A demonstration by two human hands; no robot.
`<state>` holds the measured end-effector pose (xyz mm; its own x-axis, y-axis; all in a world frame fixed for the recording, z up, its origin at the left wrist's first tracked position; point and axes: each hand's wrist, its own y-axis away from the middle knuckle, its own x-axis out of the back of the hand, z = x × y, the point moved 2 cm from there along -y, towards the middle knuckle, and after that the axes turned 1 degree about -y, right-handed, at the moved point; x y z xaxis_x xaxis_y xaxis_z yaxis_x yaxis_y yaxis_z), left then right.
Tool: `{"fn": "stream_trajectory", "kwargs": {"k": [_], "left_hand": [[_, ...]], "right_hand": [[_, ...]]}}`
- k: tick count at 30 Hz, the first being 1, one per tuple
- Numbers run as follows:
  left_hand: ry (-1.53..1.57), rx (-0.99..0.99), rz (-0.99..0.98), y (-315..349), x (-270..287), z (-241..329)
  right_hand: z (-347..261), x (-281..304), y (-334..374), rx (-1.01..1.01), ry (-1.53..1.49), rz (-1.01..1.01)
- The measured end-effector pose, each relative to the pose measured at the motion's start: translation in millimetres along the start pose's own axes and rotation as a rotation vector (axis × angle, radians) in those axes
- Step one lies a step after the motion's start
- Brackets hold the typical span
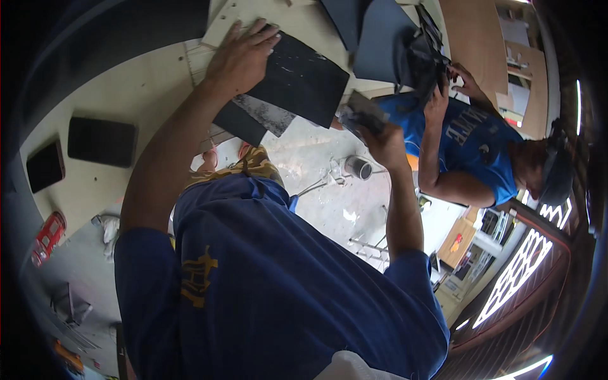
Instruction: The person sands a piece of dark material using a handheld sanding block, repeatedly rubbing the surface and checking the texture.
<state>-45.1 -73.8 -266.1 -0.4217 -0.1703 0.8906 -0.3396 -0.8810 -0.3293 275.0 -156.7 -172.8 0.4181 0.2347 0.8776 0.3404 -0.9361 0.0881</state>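
My left hand [244, 58] lies with fingers stretched out on the upper left edge of a black sheet [307, 79], pressing it against the workbench. Beneath that sheet, a board smeared with grey-white residue [267, 114] and another black piece [239, 124] stick out toward me. My right hand [387, 144] is closed around a broad-bladed scraper [366, 114], which looks smeared and worn. The scraper is held off the bench's near edge, close to the right end of the black sheet; whether its blade touches the sheet I cannot tell.
At right, a co-worker in a blue shirt [462, 136] handles black strips [427, 57] beside dark grey sheets [383, 44]. On the pale bench [161, 82] at left lie a dark rectangular slab [101, 141], a phone-like object [45, 166] and a red can [49, 239]. A bucket-like container [358, 168] stands on the floor.
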Motion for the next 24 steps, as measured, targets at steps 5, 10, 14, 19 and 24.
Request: {"fn": "stream_trajectory", "kwargs": {"k": [5, 10, 14, 19, 24], "left_hand": [[0.019, -0.013, -0.019, -2, -4, 3], [0.015, -0.024, 0.003, -1, -7, -3], [0.008, 0.001, 0.002, 0, -5, -4], [-0.019, -0.020, -0.015, -2, -3, 0], [-0.057, -0.042, -0.038, -2, 1, 4]], "right_hand": [[-36, -7, -73, -0.096, -0.212, 0.402], [-41, -21, -82, -0.134, -0.059, 0.265], [-33, -1, -26, -0.241, -0.193, 0.047], [-37, -5, -20, -0.331, -0.724, 0.219], [-40, 0, -39, -0.168, -0.445, 0.309]]}}
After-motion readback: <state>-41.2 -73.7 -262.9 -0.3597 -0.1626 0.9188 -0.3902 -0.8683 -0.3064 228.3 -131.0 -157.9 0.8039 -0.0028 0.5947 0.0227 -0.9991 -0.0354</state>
